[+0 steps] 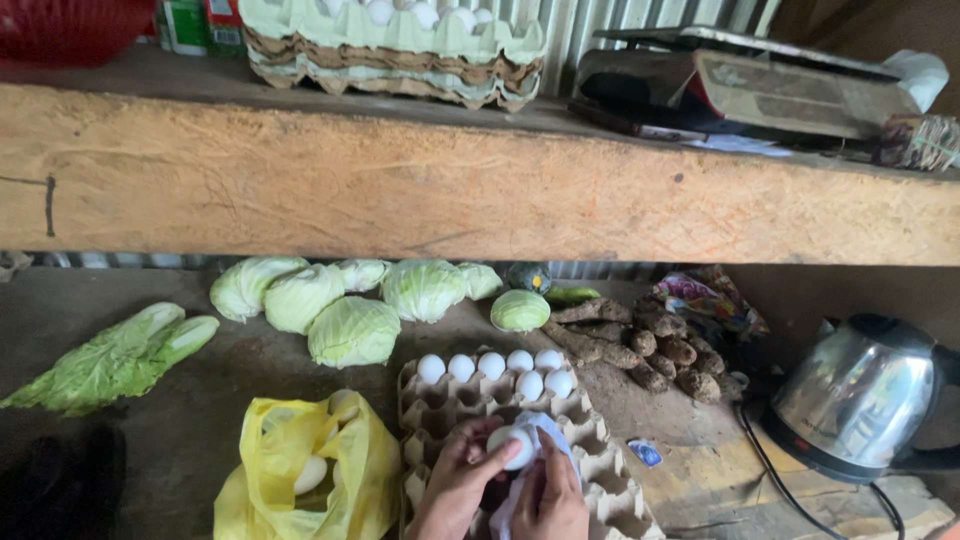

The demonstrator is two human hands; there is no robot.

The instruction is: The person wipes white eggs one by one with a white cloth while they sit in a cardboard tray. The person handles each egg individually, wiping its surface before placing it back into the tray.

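**K:** While you're on the head view — sweep it left to right for me.

**R:** Leafy green [115, 362] lies at 9 o'clock. Yellow plastic bag [308, 470] sits at 7 o'clock, mouth open, white eggs inside. Cabbages [350, 300] run in a loose row from 10 to 12 o'clock.

**K:** Hands?

**R:** Both at 6 o'clock, over the cardboard egg tray [590, 440]. Left hand [458, 485] has its fingers closed round one white egg [512, 445]. Right hand [552, 500] presses a white cloth [540, 435] against that same egg — fingers bent, clamped on the cloth. Hands touch each other across the egg.

**K:** So the egg is off the tray?

**R:** Held just above the tray's middle cups. Seven more eggs [495, 366] sit in the far rows, at 12 o'clock from the hands.

**K:** Right side?

**R:** Muddy root tubers [650, 350] at 2 o'clock, just beside the tray. Steel electric kettle [860, 400] at 3 o'clock, cord trailing toward the near edge. Up top, a wooden shelf [400, 190] carries stacked egg trays [395, 50] and a weighing scale [760, 85].
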